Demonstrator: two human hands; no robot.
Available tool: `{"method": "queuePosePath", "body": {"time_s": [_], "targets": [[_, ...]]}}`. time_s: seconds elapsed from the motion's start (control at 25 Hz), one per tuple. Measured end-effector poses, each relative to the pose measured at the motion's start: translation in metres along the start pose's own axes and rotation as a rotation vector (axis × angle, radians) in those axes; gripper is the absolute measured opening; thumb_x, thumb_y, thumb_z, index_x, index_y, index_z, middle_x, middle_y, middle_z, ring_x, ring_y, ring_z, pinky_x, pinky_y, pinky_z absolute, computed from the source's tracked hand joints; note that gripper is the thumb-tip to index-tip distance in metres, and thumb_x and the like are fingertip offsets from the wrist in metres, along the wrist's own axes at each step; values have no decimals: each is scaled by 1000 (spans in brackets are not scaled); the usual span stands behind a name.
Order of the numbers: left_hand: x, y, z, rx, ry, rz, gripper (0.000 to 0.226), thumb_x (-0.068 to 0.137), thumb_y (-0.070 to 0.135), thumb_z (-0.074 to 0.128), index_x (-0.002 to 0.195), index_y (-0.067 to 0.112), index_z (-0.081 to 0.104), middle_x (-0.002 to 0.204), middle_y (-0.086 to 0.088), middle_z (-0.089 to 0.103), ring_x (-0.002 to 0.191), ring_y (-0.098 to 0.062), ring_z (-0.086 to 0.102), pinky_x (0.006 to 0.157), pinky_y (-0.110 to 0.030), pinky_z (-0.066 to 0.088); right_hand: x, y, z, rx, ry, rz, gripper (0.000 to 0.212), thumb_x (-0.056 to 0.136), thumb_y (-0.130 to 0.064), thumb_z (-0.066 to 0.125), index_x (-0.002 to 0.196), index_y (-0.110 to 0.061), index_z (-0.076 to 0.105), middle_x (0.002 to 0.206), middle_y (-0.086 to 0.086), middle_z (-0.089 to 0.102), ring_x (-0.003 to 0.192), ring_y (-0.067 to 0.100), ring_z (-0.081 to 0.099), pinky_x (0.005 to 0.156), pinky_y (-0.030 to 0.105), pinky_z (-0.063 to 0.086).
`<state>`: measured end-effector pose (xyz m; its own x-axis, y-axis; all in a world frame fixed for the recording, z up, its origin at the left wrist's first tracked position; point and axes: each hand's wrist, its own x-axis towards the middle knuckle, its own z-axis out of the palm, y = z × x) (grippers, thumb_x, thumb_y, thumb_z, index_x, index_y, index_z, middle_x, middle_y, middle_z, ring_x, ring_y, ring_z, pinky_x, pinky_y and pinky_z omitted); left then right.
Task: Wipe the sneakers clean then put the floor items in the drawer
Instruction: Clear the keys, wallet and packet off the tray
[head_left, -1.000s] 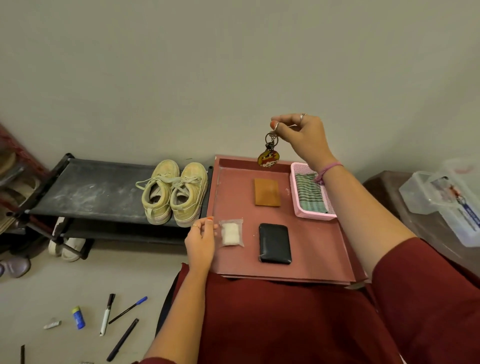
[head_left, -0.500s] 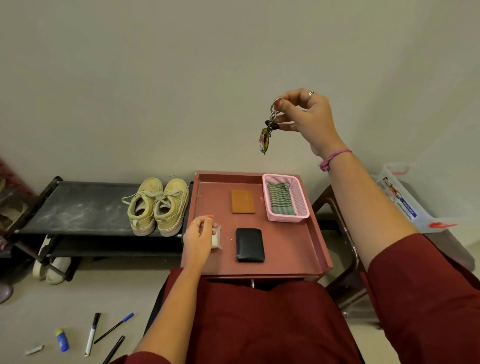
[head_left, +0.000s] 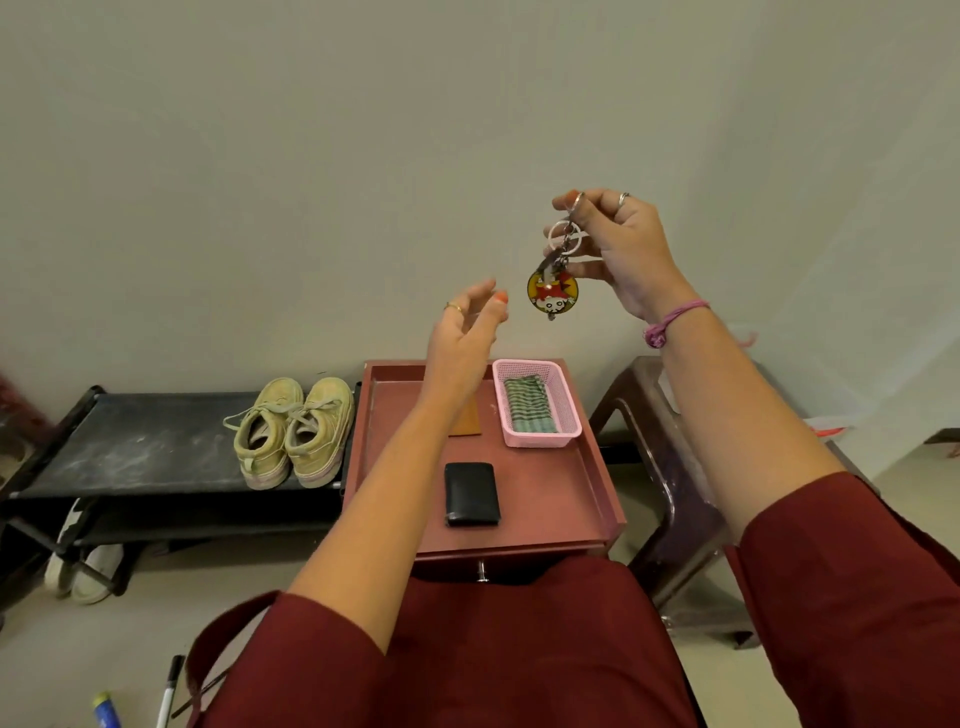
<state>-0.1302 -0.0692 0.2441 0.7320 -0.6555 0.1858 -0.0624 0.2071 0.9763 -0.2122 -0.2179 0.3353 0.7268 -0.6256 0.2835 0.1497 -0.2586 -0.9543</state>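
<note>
The left hand (head_left: 462, 332) has left the small clear packet on the red bench (head_left: 550, 499) and risen to chest height, fingers loose and spread, holding nothing, just below and left of the keychain (head_left: 551, 293). The right hand (head_left: 618, 249) still pinches that keychain by its metal rings, so the round yellow cartoon charm hangs beneath the fingers; it sits lower than half a second ago.

Well below the left hand, the 2 sneakers (head_left: 291, 431), pale yellow canvas with loose laces, stand side by side on a dusty black rack (head_left: 130, 447). Under the right hand, a pink plastic mesh basket (head_left: 537, 405) holds a folded green striped cloth (head_left: 525, 402). A flat black leather wallet (head_left: 471, 493) lies beneath the left forearm, beside a tan card (head_left: 467, 418). A drawer knob (head_left: 482, 571) shows below the bench's front edge. Pens (head_left: 169, 691) lie on the floor far below the left elbow.
</note>
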Motion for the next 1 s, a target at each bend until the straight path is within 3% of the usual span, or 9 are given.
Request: {"method": "queuePosePath", "body": {"time_s": [0.12, 0.36, 0.56, 0.72, 1.0], "targets": [[9, 27, 16, -104, -103, -37, 31, 100, 31, 50, 128, 19, 54, 120, 0, 68, 110, -11, 64, 98, -30, 48, -8, -4, -9, -47, -2, 10, 26, 95, -30, 56, 107, -9, 65, 91, 10, 71, 71, 21, 72, 48, 20, 50], [25, 52, 31, -30, -234, -17, 14, 95, 35, 58, 101, 25, 67, 109, 2, 72, 104, -11, 67, 101, -33, 47, -19, -3, -27, -72, 19, 23, 24, 91, -28, 64, 103, -8, 70, 92, 8, 71, 83, 13, 69, 58, 30, 57], [40, 56, 55, 155, -357, 43, 19, 91, 29, 66, 106, 17, 69, 91, 6, 72, 87, -3, 68, 91, -25, 51, -15, -9, -51, -95, 25, 35, 16, 85, -22, 71, 90, -7, 72, 77, 2, 69, 74, 15, 69, 64, 38, 60], [58, 55, 83, 220, -395, 70, 10, 91, 27, 66, 90, 17, 69, 82, 5, 70, 77, -3, 66, 87, -27, 52, -9, -11, -80, -160, 24, 34, 20, 81, -18, 75, 93, -2, 70, 84, 8, 71, 77, 19, 70, 69, 36, 60], [71, 34, 115, 133, -381, 3, 11, 89, 23, 69, 93, 13, 73, 82, 0, 70, 74, -6, 65, 78, -20, 55, -13, 22, -121, -75, 30, 93, 21, 86, -10, 68, 104, 0, 67, 91, 9, 69, 82, 15, 68, 78, 30, 57]]}}
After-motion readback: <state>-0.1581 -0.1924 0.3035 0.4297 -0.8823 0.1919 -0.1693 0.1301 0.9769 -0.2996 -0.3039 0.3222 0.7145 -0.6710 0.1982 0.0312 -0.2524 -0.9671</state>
